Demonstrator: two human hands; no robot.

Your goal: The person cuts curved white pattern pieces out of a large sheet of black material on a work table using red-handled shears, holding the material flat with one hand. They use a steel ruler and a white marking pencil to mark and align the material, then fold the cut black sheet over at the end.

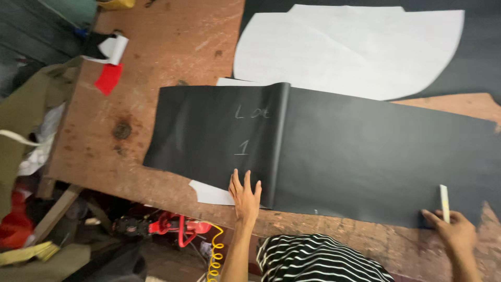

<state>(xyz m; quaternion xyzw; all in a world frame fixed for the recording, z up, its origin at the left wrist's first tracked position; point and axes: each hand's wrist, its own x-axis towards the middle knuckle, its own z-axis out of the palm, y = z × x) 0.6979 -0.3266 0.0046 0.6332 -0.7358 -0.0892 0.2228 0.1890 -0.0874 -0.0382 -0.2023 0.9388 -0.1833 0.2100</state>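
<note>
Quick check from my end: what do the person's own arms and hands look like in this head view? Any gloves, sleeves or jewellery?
Both hands, the left hand and the right hand, are bare, with no gloves. No rings, watch or bracelet show. Both forearms are uncovered as far as the picture shows, so no sleeve reaches the wrists. Between the arms sits a black-and-white striped top worn on the body.

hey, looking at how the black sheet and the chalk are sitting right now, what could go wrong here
The black sheet is folded over into a raised ridge, and only the left hand presses it flat near the fold, so it could spring back or shift. The right hand holds a thin chalk stick at the sheet's near edge; it might snap or smear. A white paper piece pokes out underneath and could slip out of line.
</note>
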